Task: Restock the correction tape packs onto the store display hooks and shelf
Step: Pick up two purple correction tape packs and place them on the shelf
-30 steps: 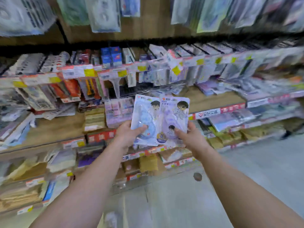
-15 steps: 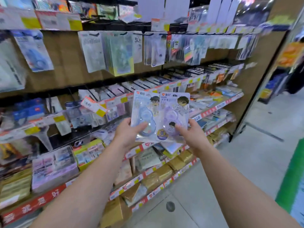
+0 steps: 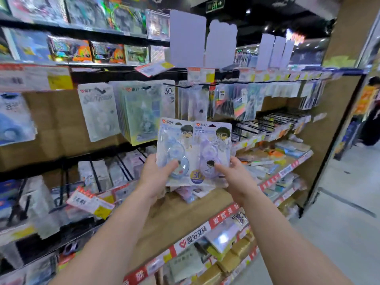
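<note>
View has swung up to the hanging packs; left hand [image 3: 157,177] and right hand [image 3: 233,177] each pinch the glossy blue-and-lilac carded correction tape packs [image 3: 194,149], hooks now reachable

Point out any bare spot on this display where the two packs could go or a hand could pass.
Left hand and right hand hold the two correction tape packs up. Free: the bare wooden shelf board right below them, above the red price strip. Also the brown back panel left of the hanging packs. Crowded: the upper hook row and the right-hand shelves.
</note>
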`<action>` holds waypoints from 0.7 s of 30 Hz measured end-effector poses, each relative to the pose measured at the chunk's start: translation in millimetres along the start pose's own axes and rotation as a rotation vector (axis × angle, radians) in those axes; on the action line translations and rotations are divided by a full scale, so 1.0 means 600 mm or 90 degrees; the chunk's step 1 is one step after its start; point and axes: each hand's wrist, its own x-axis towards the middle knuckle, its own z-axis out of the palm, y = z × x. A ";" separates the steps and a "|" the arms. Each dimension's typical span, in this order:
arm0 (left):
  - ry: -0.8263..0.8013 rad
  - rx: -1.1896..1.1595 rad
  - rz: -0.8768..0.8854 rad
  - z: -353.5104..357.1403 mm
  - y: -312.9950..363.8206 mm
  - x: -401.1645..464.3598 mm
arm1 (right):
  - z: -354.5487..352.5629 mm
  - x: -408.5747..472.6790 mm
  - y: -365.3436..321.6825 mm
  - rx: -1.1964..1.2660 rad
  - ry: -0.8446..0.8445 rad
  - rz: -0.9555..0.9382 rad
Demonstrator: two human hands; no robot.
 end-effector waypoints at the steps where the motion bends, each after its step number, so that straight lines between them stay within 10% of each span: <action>1: 0.006 -0.001 0.006 0.001 0.000 0.009 | 0.005 0.014 -0.001 0.011 0.001 -0.002; 21: 0.251 0.012 0.061 0.120 0.015 0.095 | -0.041 0.247 -0.034 0.003 -0.156 -0.069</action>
